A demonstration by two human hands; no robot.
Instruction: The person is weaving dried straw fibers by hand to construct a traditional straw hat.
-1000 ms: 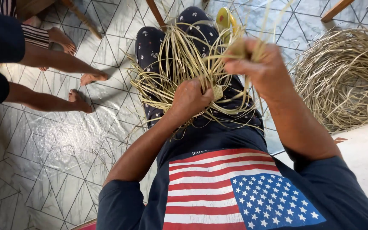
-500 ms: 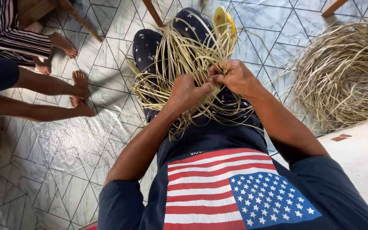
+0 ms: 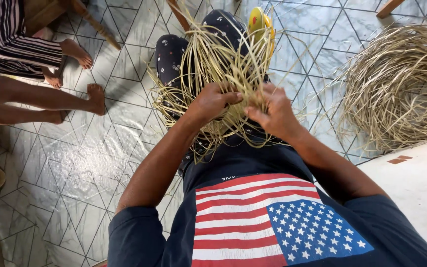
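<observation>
Two hands buried in pale straw. Largest first: loose heap of straw [image 3: 401, 84] on tiled floor [image 3: 75, 163], well apart on the right, unused. Then half-woven bundle [image 3: 213, 64] across the lap, centre knotted, many ends splayed free, so plenty left to weave. Left hand [image 3: 213, 101] closed around strands; right hand [image 3: 273, 113] pinching strands beside it. Bare feet [image 3: 95, 96] of another person nearby.

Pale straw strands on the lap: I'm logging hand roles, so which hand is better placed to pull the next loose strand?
Probably the right hand: it pinches the pale straw strands at their upright ends, while the left hand grips the bundle.
</observation>
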